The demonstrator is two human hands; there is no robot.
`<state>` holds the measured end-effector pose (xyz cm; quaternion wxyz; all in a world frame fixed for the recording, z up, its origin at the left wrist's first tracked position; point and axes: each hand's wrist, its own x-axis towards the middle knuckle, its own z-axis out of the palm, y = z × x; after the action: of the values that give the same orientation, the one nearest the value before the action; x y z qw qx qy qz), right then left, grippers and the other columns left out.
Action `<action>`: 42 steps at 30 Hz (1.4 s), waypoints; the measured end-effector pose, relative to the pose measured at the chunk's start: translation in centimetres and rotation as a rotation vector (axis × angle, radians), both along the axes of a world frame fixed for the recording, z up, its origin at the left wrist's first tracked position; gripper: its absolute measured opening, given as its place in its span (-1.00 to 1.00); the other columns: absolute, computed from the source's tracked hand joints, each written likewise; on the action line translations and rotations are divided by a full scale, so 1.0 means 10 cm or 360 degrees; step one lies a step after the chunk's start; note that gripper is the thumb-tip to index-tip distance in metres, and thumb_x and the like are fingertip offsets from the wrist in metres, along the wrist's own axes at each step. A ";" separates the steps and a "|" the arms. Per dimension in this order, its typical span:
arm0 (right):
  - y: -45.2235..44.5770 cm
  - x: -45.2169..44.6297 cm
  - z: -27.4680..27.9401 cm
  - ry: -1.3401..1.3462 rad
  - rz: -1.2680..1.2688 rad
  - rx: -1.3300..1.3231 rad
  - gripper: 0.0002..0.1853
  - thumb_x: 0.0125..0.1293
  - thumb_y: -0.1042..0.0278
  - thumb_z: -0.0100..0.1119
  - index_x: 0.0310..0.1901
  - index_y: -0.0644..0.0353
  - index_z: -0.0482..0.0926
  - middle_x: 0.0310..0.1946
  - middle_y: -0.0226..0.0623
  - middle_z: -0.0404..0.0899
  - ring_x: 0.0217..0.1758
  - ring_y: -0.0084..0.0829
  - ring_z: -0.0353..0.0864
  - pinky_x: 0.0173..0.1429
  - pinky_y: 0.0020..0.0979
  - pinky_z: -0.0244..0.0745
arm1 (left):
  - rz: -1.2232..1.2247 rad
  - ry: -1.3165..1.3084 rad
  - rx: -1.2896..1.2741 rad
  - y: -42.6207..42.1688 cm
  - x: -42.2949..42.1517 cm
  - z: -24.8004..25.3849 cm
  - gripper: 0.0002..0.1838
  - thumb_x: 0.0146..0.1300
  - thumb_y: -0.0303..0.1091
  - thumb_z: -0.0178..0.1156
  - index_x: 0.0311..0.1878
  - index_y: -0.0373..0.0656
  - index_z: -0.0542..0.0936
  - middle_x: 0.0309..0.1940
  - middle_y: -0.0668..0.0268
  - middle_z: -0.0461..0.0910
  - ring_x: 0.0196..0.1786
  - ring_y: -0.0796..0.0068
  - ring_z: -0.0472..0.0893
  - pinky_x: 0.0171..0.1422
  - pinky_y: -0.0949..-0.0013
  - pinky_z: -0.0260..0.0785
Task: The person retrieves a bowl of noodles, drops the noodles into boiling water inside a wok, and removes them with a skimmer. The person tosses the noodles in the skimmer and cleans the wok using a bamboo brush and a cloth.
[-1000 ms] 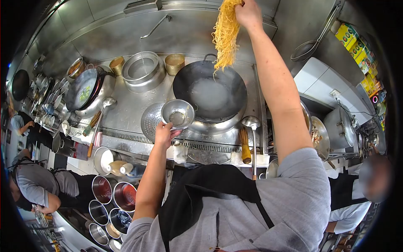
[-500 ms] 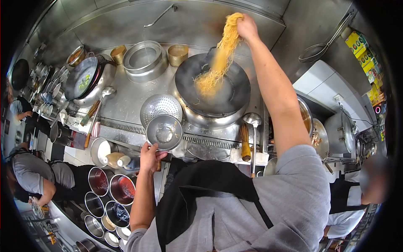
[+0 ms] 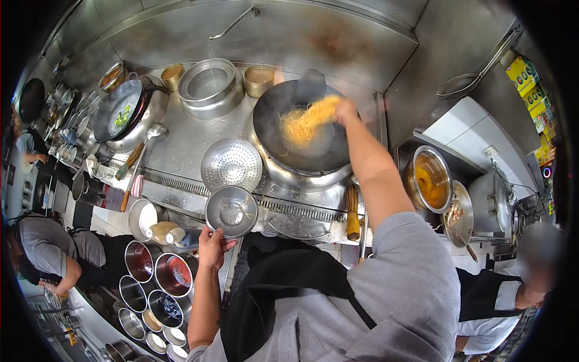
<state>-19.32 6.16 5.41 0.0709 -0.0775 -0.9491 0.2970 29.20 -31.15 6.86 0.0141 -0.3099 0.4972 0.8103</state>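
My right hand [image 3: 348,112], smeared by motion, is closed on one end of a bunch of yellow noodles [image 3: 309,122]. The other end of the noodles lies in a dark wok [image 3: 270,114], with steam around it. Low in front of the stove, my left hand [image 3: 213,246] grips the near rim of a round metal bowl [image 3: 231,222]. A few noodle strands stick to the bowl's inside. Just beyond the bowl sits a perforated metal strainer [image 3: 226,158]. A dark blurred shape shows at the wok's far rim; I cannot make out what it is.
At left stands another wok [image 3: 134,99] containing green vegetables, with a ladle [image 3: 154,130] nearby. A bamboo brush [image 3: 353,214] stands by the stove's front edge. Several sauce pots [image 3: 140,260] are at lower left. A steel basin [image 3: 445,181] is at right. Other people work on both sides.
My right hand has come down from high above the wok's far side to its right rim, still holding the noodles. More of them lie in the wok. The bowl has shifted slightly left.
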 end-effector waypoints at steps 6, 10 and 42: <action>-0.40 1.14 -0.01 -0.0697 0.0075 0.0528 -0.67 0.23 0.29 0.11 0.03 0.11 0.59 0.11 -0.16 0.56 0.16 -0.16 0.56 0.15 -0.17 0.49 | -0.0027 -0.0054 -0.0051 -0.01 0.02 0.13 -0.78 0.35 -0.46 -0.01 0.02 -0.29 0.35 -0.24 0.06 0.60 -0.38 0.30 0.69 -0.35 0.39 0.64; -0.68 1.15 -0.10 -0.0509 0.0471 0.0776 -0.66 0.18 0.33 0.14 0.02 0.13 0.58 0.07 -0.12 0.58 0.13 -0.13 0.57 0.14 -0.18 0.49 | -0.0026 -0.0033 -0.0074 -0.04 -0.09 0.24 -0.77 0.35 -0.46 -0.01 0.04 -0.30 0.35 -0.23 0.07 0.61 -0.37 0.31 0.69 -0.38 0.43 0.62; 1.43 5.90 -1.55 -0.0981 -0.0780 0.0303 -0.14 0.07 -0.07 0.31 0.30 0.29 0.22 0.13 0.27 0.41 0.20 0.17 0.43 0.27 -0.05 0.36 | -0.0234 0.1623 -0.2343 0.74 -3.32 1.82 -0.88 0.18 -0.40 0.19 -0.29 -0.15 0.44 0.33 0.02 0.29 -0.01 -0.19 0.55 -0.02 -0.02 0.48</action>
<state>39.67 20.44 -10.11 -0.1415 -0.3799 -0.9026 0.1450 -4.01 -23.72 25.03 -0.3587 0.1894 0.8551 0.3228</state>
